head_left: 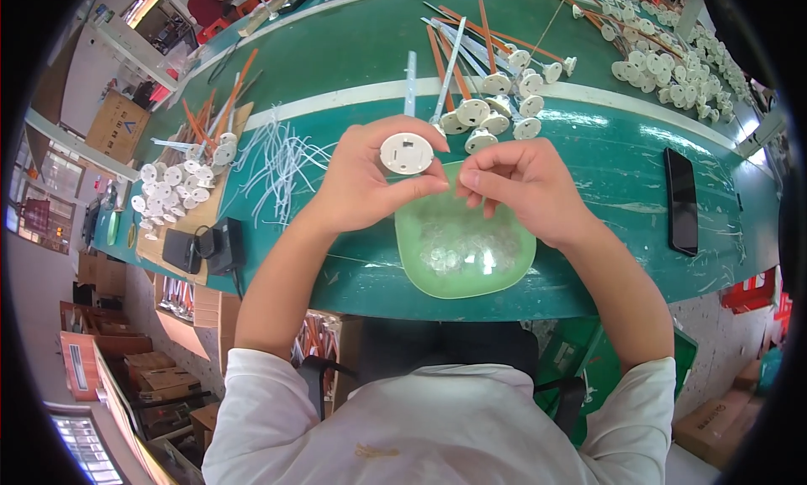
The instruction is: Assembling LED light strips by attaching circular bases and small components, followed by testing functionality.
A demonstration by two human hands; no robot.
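My left hand (370, 170) is closed around a white round disc base (407, 154), its flat face with small slots turned toward me. A pale blue strip (410, 86) rises behind it and looks joined to it. Just to the right, my right hand (525, 187) is pinched, thumb against fingertips; whatever it holds is too small to make out. Below both hands stands a light green plastic bowl (458, 287) with small clear pieces on its bottom. Beyond the hands lies a bunch of white disc bases (472, 112) with orange and pale blue strips.
At the left lie thin white ties (282, 161), another pile of white disc bases (172, 187) on cardboard and a black power adapter (225, 245). A black phone (682, 201) rests at the right. Many more discs (660, 69) cover the far right of the green table (614, 166).
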